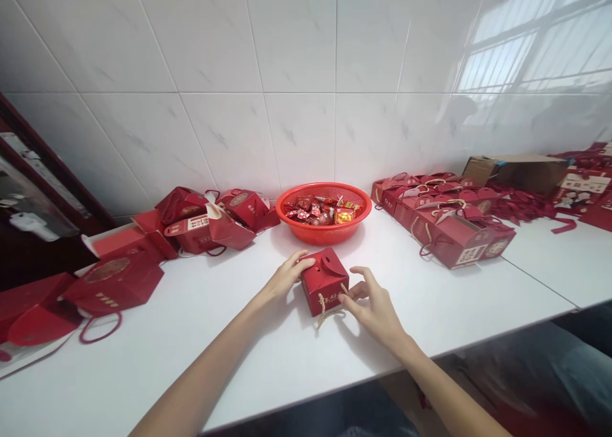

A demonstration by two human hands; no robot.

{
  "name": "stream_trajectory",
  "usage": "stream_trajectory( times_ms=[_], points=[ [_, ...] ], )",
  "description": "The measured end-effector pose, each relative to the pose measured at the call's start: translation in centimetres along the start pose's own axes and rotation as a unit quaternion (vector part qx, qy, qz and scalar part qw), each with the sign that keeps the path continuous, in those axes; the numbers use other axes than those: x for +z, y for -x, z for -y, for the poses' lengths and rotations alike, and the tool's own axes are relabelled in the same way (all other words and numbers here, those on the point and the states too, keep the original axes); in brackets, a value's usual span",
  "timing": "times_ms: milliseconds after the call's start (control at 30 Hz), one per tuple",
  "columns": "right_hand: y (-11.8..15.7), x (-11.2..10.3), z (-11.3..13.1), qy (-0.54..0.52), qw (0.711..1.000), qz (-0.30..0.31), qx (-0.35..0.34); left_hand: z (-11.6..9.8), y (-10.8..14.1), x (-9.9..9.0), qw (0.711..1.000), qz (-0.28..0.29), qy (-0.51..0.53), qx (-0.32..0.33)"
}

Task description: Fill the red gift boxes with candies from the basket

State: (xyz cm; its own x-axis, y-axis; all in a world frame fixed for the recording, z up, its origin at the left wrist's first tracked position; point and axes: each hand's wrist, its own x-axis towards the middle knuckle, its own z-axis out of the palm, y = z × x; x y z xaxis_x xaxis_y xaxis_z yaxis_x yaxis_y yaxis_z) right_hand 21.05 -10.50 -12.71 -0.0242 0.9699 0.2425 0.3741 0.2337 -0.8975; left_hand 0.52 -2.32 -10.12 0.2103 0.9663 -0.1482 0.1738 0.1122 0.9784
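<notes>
A small red gift box [325,283] sits upright on the white table in front of me, its curved top flaps folded over one another. From its front side hangs a beige rope handle [323,309]. My left hand [287,276] grips the box at its left side, the thumb resting on the top edge and the other fingers partly hidden behind. At the right front corner, my right hand [370,302] holds the box with curled fingers and the thumb by one end of the rope. The right index finger is raised off the box. What is inside the box is hidden.
Behind the box stands a red plastic basket [325,233] of wrapped sweets. Partly folded red boxes [119,281] lie at left. Rows of closed red boxes [459,236] stand at right, near a cardboard box [530,172] and red ribbons. A tiled wall [296,131] bounds the table.
</notes>
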Motion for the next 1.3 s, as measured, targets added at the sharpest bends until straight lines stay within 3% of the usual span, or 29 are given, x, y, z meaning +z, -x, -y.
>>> stream_trajectory(
  times_ms=[133,200,267,400,533,600,700,833,1067,1300],
  points=[
    [-0.2,-0.1,0.3,-0.065,0.998,-0.018,0.004,-0.7,0.5,-0.1,0.999,0.020,0.028,0.000],
    [-0.4,-1.0,1.1,-0.149,0.989,-0.013,0.010,-0.7,0.3,-0.2,0.997,0.008,0.040,0.068],
    [-0.6,-2.1,2.3,-0.227,0.974,-0.009,0.014,-0.6,0.2,-0.2,0.983,-0.018,0.029,0.178],
    [-1.2,-4.2,5.0,-0.292,0.956,-0.006,-0.017,-1.4,1.5,-0.1,0.914,-0.079,-0.080,0.389],
    [-2.1,-4.8,7.1,-0.249,0.965,0.021,-0.079,-3.4,3.7,0.4,0.851,-0.077,-0.173,0.489],
    [-2.7,-4.6,7.9,-0.202,0.973,0.033,-0.108,-4.5,4.3,0.7,0.839,-0.049,-0.180,0.510],
    [-3.9,-4.1,8.9,-0.144,0.977,0.049,-0.147,-5.9,4.2,1.4,0.848,-0.017,-0.177,0.499],
    [-5.2,-3.9,9.5,-0.076,0.983,0.012,-0.164,-7.1,3.6,2.2,0.845,-0.014,-0.217,0.489],
    [-5.8,-3.8,9.2,-0.012,0.986,-0.016,-0.167,-8.0,3.4,3.5,0.799,-0.067,-0.291,0.521],
    [-5.8,-3.4,8.4,-0.066,0.985,-0.045,-0.156,-7.2,2.5,4.4,0.754,-0.119,-0.344,0.546]
  ],
)
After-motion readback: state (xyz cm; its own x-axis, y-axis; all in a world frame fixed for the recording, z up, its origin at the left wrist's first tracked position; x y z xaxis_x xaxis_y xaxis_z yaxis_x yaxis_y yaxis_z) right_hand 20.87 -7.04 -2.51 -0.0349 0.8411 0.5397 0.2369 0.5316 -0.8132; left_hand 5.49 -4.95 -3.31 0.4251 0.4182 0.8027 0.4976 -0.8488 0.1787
